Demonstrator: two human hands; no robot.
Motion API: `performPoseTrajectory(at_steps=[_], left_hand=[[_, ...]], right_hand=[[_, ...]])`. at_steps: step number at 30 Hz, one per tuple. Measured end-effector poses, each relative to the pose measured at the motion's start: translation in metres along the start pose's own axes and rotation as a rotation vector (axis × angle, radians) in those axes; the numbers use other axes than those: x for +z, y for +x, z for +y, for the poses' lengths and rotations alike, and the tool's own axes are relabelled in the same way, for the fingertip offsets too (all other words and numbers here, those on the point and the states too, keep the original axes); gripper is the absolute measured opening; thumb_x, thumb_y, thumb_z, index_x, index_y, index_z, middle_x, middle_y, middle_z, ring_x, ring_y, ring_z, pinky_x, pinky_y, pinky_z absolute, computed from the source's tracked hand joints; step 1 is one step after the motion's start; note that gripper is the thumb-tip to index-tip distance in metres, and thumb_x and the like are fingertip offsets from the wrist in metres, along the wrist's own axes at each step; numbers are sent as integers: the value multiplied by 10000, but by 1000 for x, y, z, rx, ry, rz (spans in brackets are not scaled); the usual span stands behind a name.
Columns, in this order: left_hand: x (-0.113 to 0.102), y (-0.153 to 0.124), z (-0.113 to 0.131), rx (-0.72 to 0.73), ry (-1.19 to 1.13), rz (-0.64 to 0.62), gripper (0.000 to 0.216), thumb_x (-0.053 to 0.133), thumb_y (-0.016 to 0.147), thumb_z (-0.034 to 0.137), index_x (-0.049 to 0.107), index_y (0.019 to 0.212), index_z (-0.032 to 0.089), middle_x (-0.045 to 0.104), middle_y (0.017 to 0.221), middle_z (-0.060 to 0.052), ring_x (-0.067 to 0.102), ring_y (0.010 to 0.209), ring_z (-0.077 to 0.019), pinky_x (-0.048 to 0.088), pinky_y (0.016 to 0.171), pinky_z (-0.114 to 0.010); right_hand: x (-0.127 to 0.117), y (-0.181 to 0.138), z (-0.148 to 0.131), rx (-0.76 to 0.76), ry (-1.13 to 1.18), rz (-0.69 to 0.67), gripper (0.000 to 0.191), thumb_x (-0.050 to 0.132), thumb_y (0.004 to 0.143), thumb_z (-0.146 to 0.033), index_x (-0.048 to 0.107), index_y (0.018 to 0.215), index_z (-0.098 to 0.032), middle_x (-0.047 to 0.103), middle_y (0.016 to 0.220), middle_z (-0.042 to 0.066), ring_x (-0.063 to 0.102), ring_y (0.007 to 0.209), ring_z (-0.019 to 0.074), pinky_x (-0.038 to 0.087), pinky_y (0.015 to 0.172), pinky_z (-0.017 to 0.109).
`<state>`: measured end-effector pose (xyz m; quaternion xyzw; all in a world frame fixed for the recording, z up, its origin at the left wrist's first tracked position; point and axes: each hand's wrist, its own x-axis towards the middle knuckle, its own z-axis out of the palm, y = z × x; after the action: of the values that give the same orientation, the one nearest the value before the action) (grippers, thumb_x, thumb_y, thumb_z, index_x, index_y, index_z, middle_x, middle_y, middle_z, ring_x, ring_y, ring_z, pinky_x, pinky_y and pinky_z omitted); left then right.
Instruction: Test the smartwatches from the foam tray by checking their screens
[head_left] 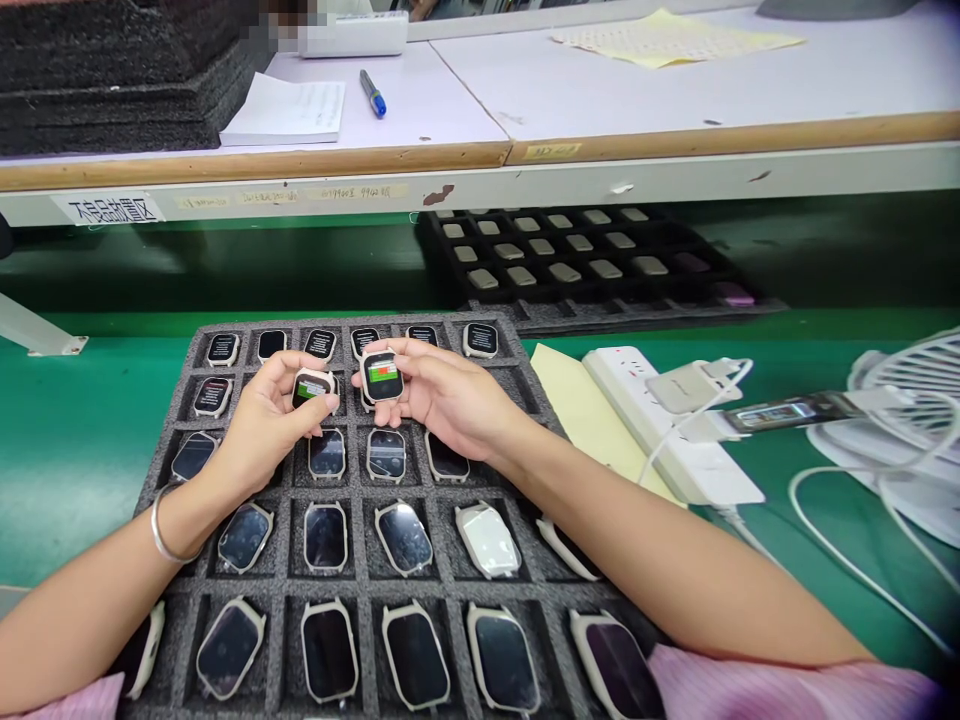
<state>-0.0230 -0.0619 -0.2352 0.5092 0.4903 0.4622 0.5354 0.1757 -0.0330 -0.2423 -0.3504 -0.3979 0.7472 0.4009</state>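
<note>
Two watch bodies with lit screens are up off the foam tray (525,385), one in each of the hands, held side by side just above the tray's second row. The left hand (266,425) is closed around the left watch (313,388), fingers curled under it and thumb along its lower edge; the right hand (442,395) pinches the right watch (382,376) by its sides between thumb and fingertips, screen tilted toward the camera and showing red and green bands. To do this well, it looks best to grip only the pale cases, keep fingertips off the glass, and hold both screens square to the eye. Below and around them the tray's pockets hold more watches with dark screens, one lying face down (487,540). A bangle (161,530) sits on the left wrist. On the green desk (75,440) to the right lie a power strip (660,420), white cables and a fan (911,430); beyond, a second tray (570,255) under a shelf with a blue pen (373,93)
</note>
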Motion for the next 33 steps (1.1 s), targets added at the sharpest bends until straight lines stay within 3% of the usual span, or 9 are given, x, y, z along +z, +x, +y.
performPoseTrajectory(at_steps=[5, 11, 14, 17, 20, 24, 27, 30, 33], left_hand=[[2, 3, -1, -42, -43, -65, 551, 760, 674, 122, 508, 1157, 205, 637, 1040, -11, 660, 639, -72, 577, 623, -226], [13, 11, 6, -72, 102, -199, 467, 740, 718, 190, 472, 1101, 198, 627, 1013, -26, 681, 690, -123, 580, 702, -323], [30, 21, 11, 98, 420, -285, 406, 745, 723, 251, 527, 1062, 199, 614, 988, -40, 645, 804, -183, 551, 802, -402], [52, 36, 8, 339, 746, -309, 380, 757, 720, 295, 610, 1056, 198, 571, 1064, -76, 563, 1059, -284, 461, 984, -493], [75, 49, -3, 370, 909, -343, 418, 752, 746, 337, 643, 1122, 191, 539, 1074, -92, 492, 1119, -319, 416, 1016, -511], [86, 50, -7, 392, 1050, -347, 507, 742, 774, 418, 653, 1218, 190, 523, 1099, -120, 470, 1067, -333, 419, 950, -511], [65, 33, 12, 566, 1109, -256, 541, 734, 789, 442, 639, 1264, 202, 538, 1122, -134, 468, 1031, -327, 415, 898, -496], [17, 9, 39, 744, 1158, -74, 292, 652, 854, 367, 706, 1106, 230, 579, 1039, -111, 485, 956, -286, 410, 863, -455], [-44, -16, 52, 630, 1311, 66, 256, 547, 900, 387, 715, 981, 212, 596, 920, -91, 524, 895, -268, 429, 837, -424]], right_hand=[[0, -2, -9, -26, 6, -14, 339, 587, 727, -100, 592, 1051, -201, 724, 924, 21, 697, 631, 149, 550, 609, 304], [-25, -21, -41, -215, -219, -55, 615, 769, 723, -145, 498, 1262, -268, 679, 1028, 14, 663, 694, 134, 555, 664, 319], [-52, -34, -52, -291, -471, 14, 561, 791, 746, -239, 528, 1242, -241, 644, 1022, 35, 640, 742, 155, 552, 709, 350], [-82, -44, -51, -326, -913, 96, 453, 776, 745, -297, 612, 1161, -220, 583, 1033, 59, 601, 832, 194, 545, 793, 400], [-104, -49, -42, -293, -1243, 84, 414, 751, 737, -316, 671, 1132, -226, 526, 1023, 69, 585, 912, 239, 527, 898, 461], [-114, -53, -33, -256, -1364, 67, 513, 697, 789, -360, 623, 1279, -225, 495, 1082, 97, 567, 1100, 303, 472, 1022, 510], [-105, -58, -35, -296, -1442, 124, 619, 692, 808, -348, 534, 1396, -236, 479, 1172, 121, 544, 1166, 330, 452, 1049, 533], [-79, -58, -40, -397, -1492, 82, 510, 642, 868, -316, 559, 1365, -240, 497, 1198, 129, 546, 1185, 328, 448, 1059, 524], [-39, -48, -37, -468, -1509, -81, 368, 595, 918, -273, 619, 1279, -203, 537, 1154, 131, 583, 1125, 302, 483, 1016, 495]])
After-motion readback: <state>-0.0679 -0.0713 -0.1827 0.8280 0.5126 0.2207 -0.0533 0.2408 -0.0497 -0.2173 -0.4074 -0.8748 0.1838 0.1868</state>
